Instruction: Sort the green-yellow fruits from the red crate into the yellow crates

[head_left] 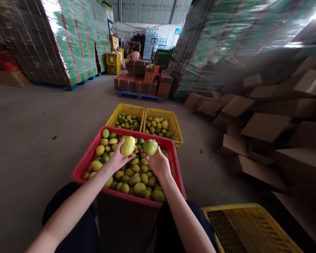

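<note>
Warehouse, film-wrapped stacks (77, 45) on blue pallets (72, 88), heaped cardboard boxes (265, 126), corrugated sheeting (147, 11)

A single view is recorded from the wearer's head, directed forward and downward. The left hand (119, 156) and right hand (160, 162) are observed from behind and above, at close range, just below centre towards 6 and 7 o'clock. The nearest yellow crate (234, 206) is cut off by the frame between 4 and 5 o'clock. The white wall (169, 30) is included far off, at 12 o'clock.
</note>
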Tool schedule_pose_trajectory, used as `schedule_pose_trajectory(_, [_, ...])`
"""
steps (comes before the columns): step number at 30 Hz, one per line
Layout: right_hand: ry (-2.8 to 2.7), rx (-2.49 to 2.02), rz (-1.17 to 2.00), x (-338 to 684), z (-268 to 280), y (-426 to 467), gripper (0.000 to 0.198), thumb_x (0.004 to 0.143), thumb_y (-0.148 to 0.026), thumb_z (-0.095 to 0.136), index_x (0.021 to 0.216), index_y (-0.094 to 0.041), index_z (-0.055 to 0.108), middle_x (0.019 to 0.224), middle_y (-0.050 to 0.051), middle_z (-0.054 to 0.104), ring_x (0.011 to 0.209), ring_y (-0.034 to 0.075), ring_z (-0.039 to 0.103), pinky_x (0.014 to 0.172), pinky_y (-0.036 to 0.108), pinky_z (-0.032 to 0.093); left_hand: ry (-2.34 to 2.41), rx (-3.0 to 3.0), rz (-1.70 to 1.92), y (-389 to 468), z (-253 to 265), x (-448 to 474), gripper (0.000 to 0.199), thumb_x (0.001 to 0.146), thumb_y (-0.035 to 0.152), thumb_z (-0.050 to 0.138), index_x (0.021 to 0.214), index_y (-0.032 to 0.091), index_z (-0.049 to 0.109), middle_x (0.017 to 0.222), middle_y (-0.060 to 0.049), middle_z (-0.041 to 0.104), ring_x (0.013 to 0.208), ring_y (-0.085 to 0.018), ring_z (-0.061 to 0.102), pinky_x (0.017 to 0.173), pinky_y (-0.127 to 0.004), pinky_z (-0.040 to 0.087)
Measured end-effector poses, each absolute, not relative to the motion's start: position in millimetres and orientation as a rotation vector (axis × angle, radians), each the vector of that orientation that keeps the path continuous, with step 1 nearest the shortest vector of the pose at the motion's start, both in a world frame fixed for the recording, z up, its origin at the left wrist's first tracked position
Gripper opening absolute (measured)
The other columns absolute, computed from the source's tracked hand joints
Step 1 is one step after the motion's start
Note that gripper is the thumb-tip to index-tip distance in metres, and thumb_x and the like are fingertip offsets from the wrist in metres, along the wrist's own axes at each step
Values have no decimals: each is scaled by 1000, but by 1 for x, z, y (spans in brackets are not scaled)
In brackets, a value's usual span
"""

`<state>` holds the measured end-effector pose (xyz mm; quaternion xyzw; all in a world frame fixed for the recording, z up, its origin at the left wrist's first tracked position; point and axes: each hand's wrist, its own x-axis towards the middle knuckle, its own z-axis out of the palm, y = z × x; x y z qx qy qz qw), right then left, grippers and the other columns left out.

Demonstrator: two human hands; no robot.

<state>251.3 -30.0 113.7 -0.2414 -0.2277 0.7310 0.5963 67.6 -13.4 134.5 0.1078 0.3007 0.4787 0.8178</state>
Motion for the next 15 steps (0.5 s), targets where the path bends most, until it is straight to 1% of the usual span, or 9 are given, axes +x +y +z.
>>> schedule_pose_trajectory(3, [-498, -572, 1699, 251, 113, -28, 19, 89, -36, 61, 99, -23, 71, 95, 1, 78, 89, 20, 73, 80, 36, 60, 619, 209, 1053, -13, 135, 70, 45, 96, 45, 43, 112, 9, 64, 74, -12, 69, 62, -16, 63, 48, -21, 48])
schedule_pose_trajectory(7, [-429, -600, 1620, 249, 112, -27, 13, 87, -30, 64, 94, -22, 72, 91, 0, 78, 81, 16, 73, 74, 27, 60, 745, 114, 1089, -10, 134, 72, 46, 96, 46, 45, 124, 12, 58, 74, -7, 68, 56, -15, 61, 45, -21, 48])
schedule_pose_trajectory(10, [-414, -609, 1575, 251, 111, -27, 11, 84, -28, 67, 92, -23, 72, 91, 0, 78, 83, 15, 73, 78, 28, 60, 785, 87, 1070, -9, 135, 72, 46, 98, 42, 43, 132, 12, 53, 81, -8, 69, 63, -17, 66, 53, -24, 55])
schedule_pose_trajectory(13, [-455, -644, 1565, 254, 111, -28, 17, 84, -34, 67, 97, -24, 71, 96, 0, 78, 87, 16, 73, 85, 30, 59, 738, 74, 1063, -9, 136, 71, 45, 102, 38, 33, 135, 13, 50, 88, -10, 70, 74, -19, 70, 63, -28, 60])
schedule_pose_trajectory(15, [-501, -655, 1551, 256, 111, -28, 19, 84, -37, 65, 98, -26, 69, 101, -1, 77, 94, 17, 72, 90, 32, 57, 697, 69, 1062, -11, 137, 69, 46, 101, 40, 32, 133, 13, 51, 89, -11, 71, 77, -20, 71, 64, -29, 61])
